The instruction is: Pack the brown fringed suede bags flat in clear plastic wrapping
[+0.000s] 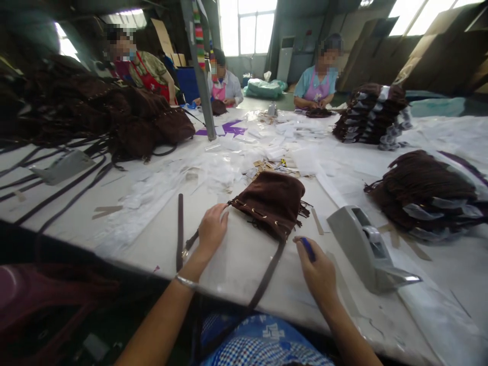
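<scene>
A dark brown suede drawstring bag (272, 198) with gold eyelets and a fringe lies on the white table in front of me. My left hand (211, 229) is closed at the left end of its eyelet edge, on the bag's strap. From the other end a long brown strap (267, 279) runs down over the table edge toward my lap. My right hand (318, 274), just right of the bag, is closed around a small blue object (308, 249); its kind is mostly hidden by the fingers. Left of my left hand lies a loose brown strip (180, 229).
A grey tape dispenser (362, 254) stands at the right, before stacked brown fringed pieces (427, 193). Finished-looking brown bags (152, 122) pile up at the left near another dispenser (63, 166). A metal post (202, 76) rises mid-table. Several co-workers sit or stand opposite.
</scene>
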`<state>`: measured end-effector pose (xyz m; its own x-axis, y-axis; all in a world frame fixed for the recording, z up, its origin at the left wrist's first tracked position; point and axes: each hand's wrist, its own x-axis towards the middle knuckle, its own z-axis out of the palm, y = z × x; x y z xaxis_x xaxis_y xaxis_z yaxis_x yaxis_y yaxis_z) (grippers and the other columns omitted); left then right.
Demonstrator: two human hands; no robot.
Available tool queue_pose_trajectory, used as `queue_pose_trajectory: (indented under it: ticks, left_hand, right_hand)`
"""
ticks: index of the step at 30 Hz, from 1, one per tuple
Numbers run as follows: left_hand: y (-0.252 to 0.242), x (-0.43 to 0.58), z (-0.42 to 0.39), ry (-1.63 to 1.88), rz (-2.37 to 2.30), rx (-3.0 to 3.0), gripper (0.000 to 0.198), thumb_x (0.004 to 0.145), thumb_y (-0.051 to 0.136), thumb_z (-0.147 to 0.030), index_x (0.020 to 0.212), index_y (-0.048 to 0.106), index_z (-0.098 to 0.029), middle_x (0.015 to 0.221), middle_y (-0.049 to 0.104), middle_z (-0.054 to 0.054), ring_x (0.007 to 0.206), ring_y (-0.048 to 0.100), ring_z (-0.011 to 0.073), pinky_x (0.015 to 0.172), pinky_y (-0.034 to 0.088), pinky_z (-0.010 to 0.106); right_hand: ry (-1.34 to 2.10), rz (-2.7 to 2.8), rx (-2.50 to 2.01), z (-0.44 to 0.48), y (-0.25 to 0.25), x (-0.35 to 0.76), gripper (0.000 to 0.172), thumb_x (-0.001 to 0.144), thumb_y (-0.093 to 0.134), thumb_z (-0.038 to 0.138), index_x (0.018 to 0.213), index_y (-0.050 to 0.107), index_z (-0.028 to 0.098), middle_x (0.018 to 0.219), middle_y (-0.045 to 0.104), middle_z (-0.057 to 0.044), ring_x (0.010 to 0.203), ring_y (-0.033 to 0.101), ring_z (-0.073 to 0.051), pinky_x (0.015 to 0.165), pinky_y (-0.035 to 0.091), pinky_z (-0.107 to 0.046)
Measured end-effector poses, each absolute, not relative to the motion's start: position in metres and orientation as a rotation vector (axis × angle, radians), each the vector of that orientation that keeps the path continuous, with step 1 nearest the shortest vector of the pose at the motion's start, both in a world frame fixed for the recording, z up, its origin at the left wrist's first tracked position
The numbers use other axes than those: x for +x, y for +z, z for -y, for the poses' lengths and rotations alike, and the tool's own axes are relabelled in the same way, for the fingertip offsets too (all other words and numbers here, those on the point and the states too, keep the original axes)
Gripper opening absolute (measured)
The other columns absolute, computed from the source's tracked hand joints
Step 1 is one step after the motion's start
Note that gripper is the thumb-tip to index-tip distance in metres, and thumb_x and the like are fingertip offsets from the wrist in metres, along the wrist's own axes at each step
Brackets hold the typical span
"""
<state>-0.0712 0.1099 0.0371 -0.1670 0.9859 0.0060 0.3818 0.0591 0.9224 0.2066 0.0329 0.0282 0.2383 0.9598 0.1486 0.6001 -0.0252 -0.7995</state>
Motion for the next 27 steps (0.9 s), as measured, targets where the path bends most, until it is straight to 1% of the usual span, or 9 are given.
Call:
queue_pose_trajectory:
  ticks: [2,4,6,9,14,17,20,23,27]
  left_hand:
    - [0.036,-0.094,-0.134,1.063,-1.699,1.316,0.026,0.086,0.059,-0.032,0.107,0.068,-0.019,0.132,0.059,0.013,0.131,0.042,0.0305,0.095,0.040,0.033]
    - [0.033,-0.107,-0.155,0.970,-1.691,1.226,0.024,0.085,0.061,-0.037,0.088,0.071,-0.016,0.105,0.071,0.014,0.112,0.056,0.0310,0.084,0.044,0.033]
    - [0.030,-0.112,-0.171,0.865,-1.620,1.127,0.035,0.085,0.060,-0.046,0.073,0.069,-0.014,0.077,0.071,0.011,0.083,0.064,0.0265,0.070,0.046,0.031]
    - [0.031,-0.112,-0.186,0.767,-1.441,0.985,0.044,0.084,0.061,-0.052,0.069,0.068,-0.011,0.061,0.064,0.007,0.055,0.057,0.0163,0.054,0.043,0.027]
    - [0.046,-0.107,-0.184,0.782,-1.133,0.819,0.029,0.084,0.069,-0.038,0.075,0.064,-0.011,0.065,0.056,0.002,0.047,0.044,0.0056,0.045,0.038,0.019]
    - [0.056,-0.094,-0.166,0.835,-0.973,0.751,0.025,0.083,0.071,-0.036,0.081,0.062,-0.012,0.069,0.052,0.000,0.049,0.041,0.0035,0.045,0.037,0.015]
    - [0.062,-0.073,-0.140,0.886,-0.859,0.710,0.030,0.078,0.076,-0.039,0.084,0.061,-0.013,0.070,0.051,-0.002,0.052,0.042,0.0025,0.046,0.037,0.013]
    - [0.066,-0.049,-0.112,0.938,-0.796,0.700,0.032,0.075,0.079,-0.040,0.085,0.061,-0.014,0.073,0.055,-0.002,0.054,0.046,0.0026,0.050,0.039,0.013]
    - [0.066,-0.023,-0.081,0.989,-0.846,0.819,0.033,0.077,0.077,-0.040,0.095,0.065,-0.015,0.087,0.068,0.004,0.056,0.051,0.0049,0.051,0.040,0.017]
  right_hand:
    - [0.627,1.480,-1.641,-0.031,0.037,0.195,0.037,0.092,0.050,0.051,0.106,0.067,0.021,0.099,0.073,-0.009,0.093,0.067,-0.026,0.083,0.048,-0.034]
    - [0.726,1.562,-1.554,-0.034,0.040,0.181,0.036,0.092,0.051,0.050,0.108,0.066,0.021,0.091,0.074,-0.006,0.086,0.068,-0.024,0.079,0.049,-0.031]
    - [0.801,1.642,-1.496,-0.040,0.035,0.171,0.036,0.094,0.049,0.050,0.109,0.065,0.021,0.090,0.074,-0.006,0.085,0.068,-0.023,0.078,0.049,-0.030]
    - [0.831,1.686,-1.499,-0.052,0.017,0.168,0.038,0.095,0.045,0.050,0.108,0.065,0.021,0.094,0.074,-0.007,0.088,0.068,-0.024,0.080,0.049,-0.032]
    - [0.857,1.627,-1.538,-0.061,-0.003,0.178,0.038,0.094,0.046,0.051,0.103,0.066,0.021,0.091,0.074,-0.006,0.087,0.068,-0.025,0.082,0.049,-0.034]
    - [0.871,1.549,-1.548,-0.062,-0.001,0.181,0.039,0.094,0.047,0.053,0.099,0.067,0.020,0.092,0.073,-0.007,0.089,0.067,-0.025,0.084,0.048,-0.034]
    - [0.893,1.535,-1.523,-0.062,0.003,0.182,0.037,0.094,0.049,0.052,0.092,0.069,0.020,0.090,0.073,-0.006,0.087,0.066,-0.024,0.083,0.047,-0.032]
    - [0.940,1.566,-1.447,-0.054,0.007,0.185,0.039,0.093,0.049,0.051,0.081,0.068,0.018,0.081,0.069,-0.006,0.080,0.063,-0.022,0.076,0.046,-0.030]
    - [1.046,1.526,-1.340,-0.032,0.025,0.190,0.039,0.094,0.048,0.050,0.087,0.067,0.017,0.061,0.053,0.000,0.059,0.051,-0.016,0.058,0.040,-0.027]
